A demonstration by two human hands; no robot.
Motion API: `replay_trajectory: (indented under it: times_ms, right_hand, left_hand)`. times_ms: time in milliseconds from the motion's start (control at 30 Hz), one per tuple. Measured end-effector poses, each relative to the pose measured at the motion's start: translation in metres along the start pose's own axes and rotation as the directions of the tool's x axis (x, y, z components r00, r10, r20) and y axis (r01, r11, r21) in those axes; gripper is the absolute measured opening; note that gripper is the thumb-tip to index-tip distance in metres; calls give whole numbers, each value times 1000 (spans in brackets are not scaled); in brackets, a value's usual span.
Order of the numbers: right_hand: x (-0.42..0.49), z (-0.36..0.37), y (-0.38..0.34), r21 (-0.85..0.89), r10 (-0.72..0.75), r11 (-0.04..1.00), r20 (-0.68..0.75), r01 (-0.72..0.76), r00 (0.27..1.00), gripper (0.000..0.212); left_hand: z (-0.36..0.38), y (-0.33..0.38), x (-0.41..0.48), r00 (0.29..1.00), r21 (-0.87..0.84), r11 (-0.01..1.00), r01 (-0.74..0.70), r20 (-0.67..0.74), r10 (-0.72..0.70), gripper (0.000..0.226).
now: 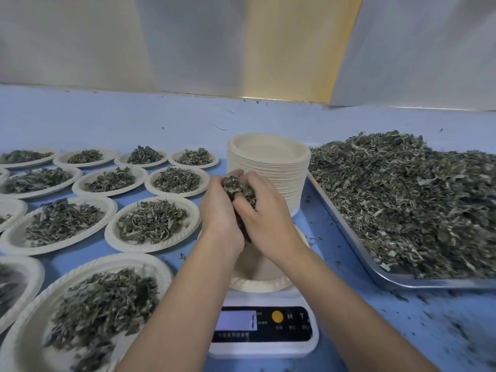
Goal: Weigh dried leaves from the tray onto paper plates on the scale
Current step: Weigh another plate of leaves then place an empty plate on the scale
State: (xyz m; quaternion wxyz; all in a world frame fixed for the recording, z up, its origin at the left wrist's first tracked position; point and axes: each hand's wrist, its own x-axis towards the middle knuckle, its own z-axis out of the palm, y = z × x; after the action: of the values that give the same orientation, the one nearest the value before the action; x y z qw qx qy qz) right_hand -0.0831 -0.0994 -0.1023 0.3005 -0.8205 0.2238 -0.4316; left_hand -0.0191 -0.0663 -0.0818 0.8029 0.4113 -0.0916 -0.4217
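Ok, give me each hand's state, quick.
Left hand: holding a clump of dried leaves, fingers curled round it.
Right hand: holding the same clump.

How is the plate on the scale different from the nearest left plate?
The scale plate looks bare where it shows; the left plate holds a leaf pile. The scale plate sits on the scale; the left plate lies on the table. Both are pale and round.

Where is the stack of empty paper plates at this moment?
The stack of empty plates stands near the middle of the head view, just behind the scale, with the metal tray of dried leaves close on its right.
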Motion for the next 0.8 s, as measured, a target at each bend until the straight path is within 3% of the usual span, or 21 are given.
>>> replay_trajectory:
  times_ms: [200,400,567,800]
  right_hand:
    - [-1,-4,3,-1,8,1000,3,-8,1000,20]
    - [-1,-5,4,-42,16,999,21,-15,1000,20]
    - [-2,-5,4,0,-7,1000,-3,7,1000,12]
    - [-3,-5,0,17,-70,997,-62,71,996,8]
  left_hand:
    - [1,2,-7,997,3,999,54,63,-54,55]
    - [4,-3,-4,999,199,979,-43,-6,45,41]
    - [1,-3,-3,998,38,999,38,-58,-35,25]
    - [4,-1,-3,987,-101,995,5,-160,-21,26]
